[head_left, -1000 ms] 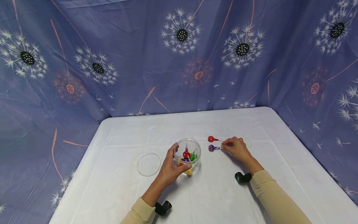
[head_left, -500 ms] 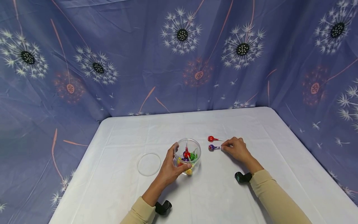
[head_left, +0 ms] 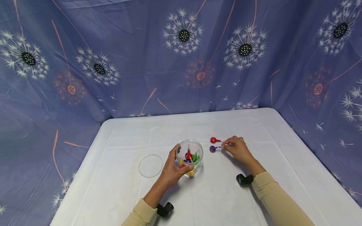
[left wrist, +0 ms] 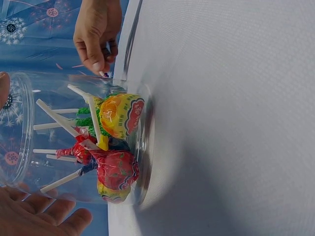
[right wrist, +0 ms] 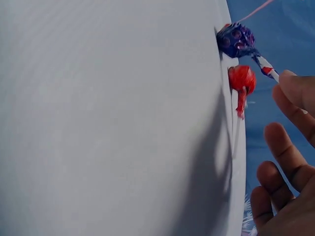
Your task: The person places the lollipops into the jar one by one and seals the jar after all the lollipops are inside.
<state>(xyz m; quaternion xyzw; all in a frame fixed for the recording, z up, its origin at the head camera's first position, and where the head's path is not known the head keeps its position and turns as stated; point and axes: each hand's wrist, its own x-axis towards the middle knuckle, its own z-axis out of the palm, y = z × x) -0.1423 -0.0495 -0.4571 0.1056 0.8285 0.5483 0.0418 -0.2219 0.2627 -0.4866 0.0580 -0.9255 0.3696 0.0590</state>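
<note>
My left hand grips a clear plastic jar around its side, thumb toward the front. Inside it are several wrapped lollipops, among them a red one and a yellow one, their white sticks pointing to the open mouth. To the jar's right, my right hand pinches the stick of a purple-wrapped lollipop between thumb and index finger, the other fingers loosely bent. Its candy head is close over the cloth. Just behind it lies a red lollipop, its stick toward the right.
A clear round lid lies on the white-covered table to the left of the jar. Behind the table hangs a blue dandelion-print curtain. Each wrist carries a black camera.
My right hand has shifted slightly left and toward the back, and the purple lollipop has moved a little left with it. The left hand and the jar stay where they were.
</note>
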